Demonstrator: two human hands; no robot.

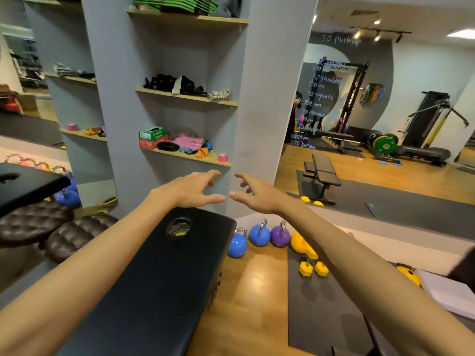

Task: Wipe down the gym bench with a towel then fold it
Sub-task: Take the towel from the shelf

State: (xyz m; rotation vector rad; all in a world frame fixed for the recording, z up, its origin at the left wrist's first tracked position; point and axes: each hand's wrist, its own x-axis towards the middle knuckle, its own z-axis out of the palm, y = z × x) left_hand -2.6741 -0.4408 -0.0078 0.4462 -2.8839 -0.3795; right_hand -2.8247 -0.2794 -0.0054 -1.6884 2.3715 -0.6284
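A black padded bench (154, 283) with an oval face hole near its far end runs from the bottom left toward the shelf wall. Both my arms stretch forward above it. My left hand (191, 190) and my right hand (253, 194) hover side by side just past the bench's far end, fingers spread, holding nothing. They sit a little below the lowest wooden shelf (205, 159). On that shelf lies a pink folded cloth (189, 142). A patterned grey-white cloth (219, 95) rests on the shelf above. Which cloth is the towel I cannot tell.
Blue and purple kettlebells (259, 235) stand on the wood floor right of the bench, with yellow weights (312, 267) on a grey mat (321, 304). Two dark tufted stools (64, 237) sit at the left. A wall mirror (385, 111) at the right reflects gym gear.
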